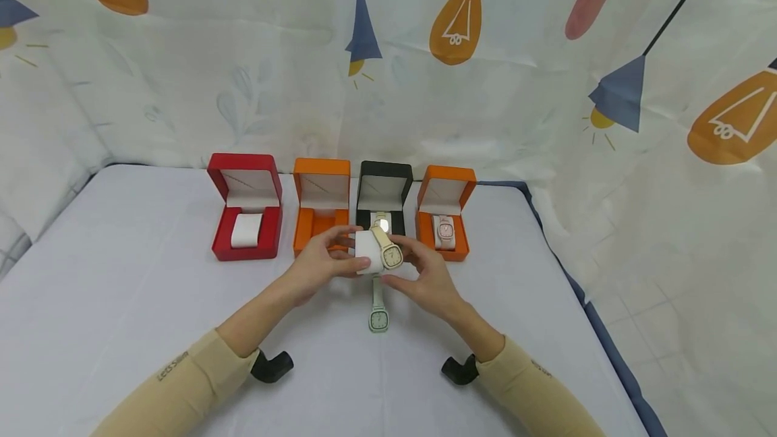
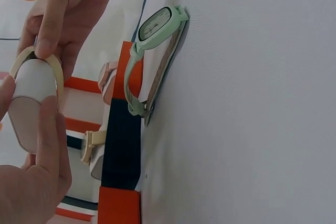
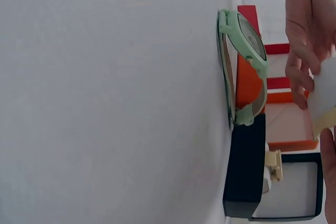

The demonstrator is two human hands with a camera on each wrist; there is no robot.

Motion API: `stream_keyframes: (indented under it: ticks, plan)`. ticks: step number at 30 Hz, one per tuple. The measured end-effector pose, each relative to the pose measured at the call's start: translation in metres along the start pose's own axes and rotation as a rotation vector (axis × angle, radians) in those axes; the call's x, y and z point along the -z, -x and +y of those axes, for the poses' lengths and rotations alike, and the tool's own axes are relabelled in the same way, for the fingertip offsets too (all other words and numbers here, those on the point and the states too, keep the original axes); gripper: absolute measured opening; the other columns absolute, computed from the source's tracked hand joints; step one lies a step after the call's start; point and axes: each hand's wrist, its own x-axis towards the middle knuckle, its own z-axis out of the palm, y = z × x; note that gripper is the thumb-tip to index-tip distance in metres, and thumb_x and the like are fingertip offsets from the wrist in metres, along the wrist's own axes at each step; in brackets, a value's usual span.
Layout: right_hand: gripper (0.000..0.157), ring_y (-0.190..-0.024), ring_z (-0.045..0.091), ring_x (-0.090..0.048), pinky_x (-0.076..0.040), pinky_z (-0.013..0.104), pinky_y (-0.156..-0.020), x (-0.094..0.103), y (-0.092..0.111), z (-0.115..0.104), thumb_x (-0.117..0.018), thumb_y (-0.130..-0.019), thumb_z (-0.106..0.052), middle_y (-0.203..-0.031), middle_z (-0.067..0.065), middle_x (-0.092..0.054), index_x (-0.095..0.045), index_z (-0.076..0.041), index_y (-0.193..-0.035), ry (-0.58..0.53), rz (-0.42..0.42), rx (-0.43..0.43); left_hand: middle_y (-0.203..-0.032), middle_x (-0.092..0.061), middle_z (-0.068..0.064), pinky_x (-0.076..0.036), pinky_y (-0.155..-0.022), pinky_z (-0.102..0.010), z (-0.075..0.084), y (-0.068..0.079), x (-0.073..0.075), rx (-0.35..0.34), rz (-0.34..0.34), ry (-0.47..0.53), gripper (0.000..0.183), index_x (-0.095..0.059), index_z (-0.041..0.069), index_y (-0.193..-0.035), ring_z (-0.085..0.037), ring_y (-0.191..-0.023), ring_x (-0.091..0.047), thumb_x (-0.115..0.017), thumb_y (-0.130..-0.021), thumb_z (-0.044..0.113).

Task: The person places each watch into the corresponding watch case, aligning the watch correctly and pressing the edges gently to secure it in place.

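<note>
The cushion (image 1: 367, 246) was gripped by the left hand (image 1: 322, 255), the cream watch (image 1: 391, 257) by the right hand (image 1: 432, 280). Even pressure seemed needed, the green watch (image 1: 378, 319) at six o'clock avoided.

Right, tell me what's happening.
A person's left hand holds a white cushion, while the right hand grips a cream watch whose strap curves around one end of it. Behind are four open boxes: the red box holds a bare cushion, the left orange box none, the black box a second cream watch, and the right orange box a pink watch. A green watch lies on the table.
</note>
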Motion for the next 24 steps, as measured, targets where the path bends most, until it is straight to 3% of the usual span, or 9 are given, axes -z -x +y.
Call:
stream_keyframes:
  ticks: [10,17,24]
  plan:
    - [0.057,-0.102,0.02,-0.065,-0.057,0.035,-0.092,-0.003,0.0,0.007,-0.084,-0.085,0.0,-0.118,0.005,-0.069,-0.059,-0.001,-0.136,0.065,0.039,0.012,-0.138,-0.051,-0.019,-0.058,-0.09,-0.039,-0.007,-0.001,0.001,0.01,-0.008,-0.01,0.071,-0.044,0.009,-0.151,-0.034,-0.113,-0.061,-0.081,-0.09,0.019]
    - [0.054,-0.101,0.022,-0.064,-0.057,0.035,-0.092,-0.004,0.001,0.007,-0.083,-0.085,0.002,-0.118,0.008,-0.069,-0.06,0.0,-0.134,0.074,0.061,-0.004,-0.14,-0.05,-0.02,-0.057,-0.093,-0.04,-0.008,-0.001,0.003,-0.028,-0.046,-0.023,0.077,-0.04,0.009,-0.153,-0.035,-0.116,-0.061,-0.082,-0.089,0.013]
    - [0.052,-0.095,0.029,-0.066,-0.059,0.04,-0.088,-0.008,-0.002,-0.004,-0.081,-0.08,0.011,-0.112,0.017,-0.069,-0.06,0.009,-0.128,0.101,0.108,-0.021,-0.139,-0.05,-0.019,-0.057,-0.093,-0.039,-0.009,-0.003,0.001,-0.036,-0.005,-0.015,0.077,-0.041,0.008,-0.151,-0.034,-0.116,-0.062,-0.084,-0.088,0.012]
